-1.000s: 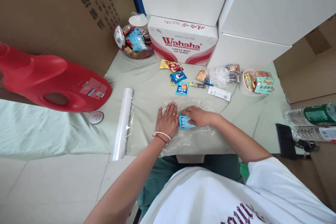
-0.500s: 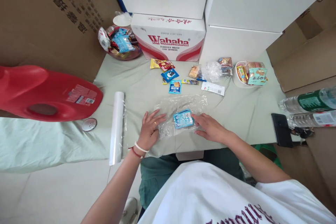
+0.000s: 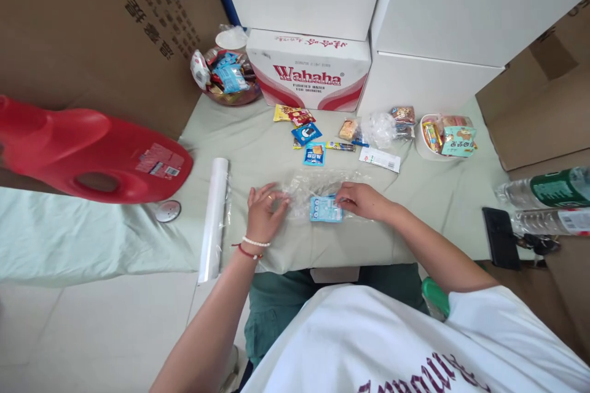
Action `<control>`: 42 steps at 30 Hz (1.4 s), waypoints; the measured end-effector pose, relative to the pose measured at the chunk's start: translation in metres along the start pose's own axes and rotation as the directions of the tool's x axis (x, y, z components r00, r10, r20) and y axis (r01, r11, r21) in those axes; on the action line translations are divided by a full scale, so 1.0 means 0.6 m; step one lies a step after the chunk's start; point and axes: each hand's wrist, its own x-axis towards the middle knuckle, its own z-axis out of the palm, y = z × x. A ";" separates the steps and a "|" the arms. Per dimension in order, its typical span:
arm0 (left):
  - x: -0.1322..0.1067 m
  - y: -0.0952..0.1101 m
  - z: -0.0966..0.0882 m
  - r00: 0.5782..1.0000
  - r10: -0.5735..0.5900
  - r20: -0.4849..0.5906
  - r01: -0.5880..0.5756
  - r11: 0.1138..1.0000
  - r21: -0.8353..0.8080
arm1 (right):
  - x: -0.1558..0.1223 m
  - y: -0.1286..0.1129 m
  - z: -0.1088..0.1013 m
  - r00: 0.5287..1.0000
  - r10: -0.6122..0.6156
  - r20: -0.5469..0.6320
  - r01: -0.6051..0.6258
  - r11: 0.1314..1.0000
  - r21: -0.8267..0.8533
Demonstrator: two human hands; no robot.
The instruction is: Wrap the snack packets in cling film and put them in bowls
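A blue snack packet [image 3: 325, 209] lies on a crumpled sheet of clear plastic film [image 3: 299, 181] close to the front of the cloth-covered table. To its left, my left hand [image 3: 265, 212] pinches the film's edge between thumb and forefinger. My right hand [image 3: 362, 199] is at the packet's upper right corner, its fingers drawn together on the film there; the fingertips partly cover the corner. A white roll of plastic film [image 3: 214, 218] lies to the left of my left hand.
Behind the film lie several small snacks, among them a blue packet [image 3: 314, 154] and a white packet [image 3: 379, 159]. A snack tub [image 3: 428, 146], snack bowl [image 3: 235, 97] and Wahaha carton [image 3: 308, 77] stand farther back. A red jug [image 3: 96, 156] is left; bottles [image 3: 553, 187] and a phone [image 3: 500, 238] are right.
Both hands have gone from flat, spread fingers to pinching the film. The film's near edge has shifted up and away, and my right hand has moved slightly farther from my body.
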 end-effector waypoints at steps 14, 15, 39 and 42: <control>-0.095 0.117 0.011 0.944 0.325 -0.062 -0.318 0.943 0.102 | 0.088 0.010 -0.012 0.976 0.161 -0.150 -0.195 0.947 -0.254; -0.098 0.130 0.028 0.940 0.341 0.022 -0.342 0.936 0.081 | 0.099 0.012 -0.009 0.975 0.187 -0.118 -0.212 0.941 -0.264; -0.094 0.138 0.104 0.988 0.125 0.092 -0.144 0.960 0.239 | -0.008 -0.054 0.129 0.973 0.108 -0.206 -0.107 0.994 0.017; -0.093 0.128 0.105 0.979 0.189 0.076 -0.198 0.969 0.149 | -0.012 -0.046 0.151 0.953 0.089 -0.288 -0.074 0.995 0.065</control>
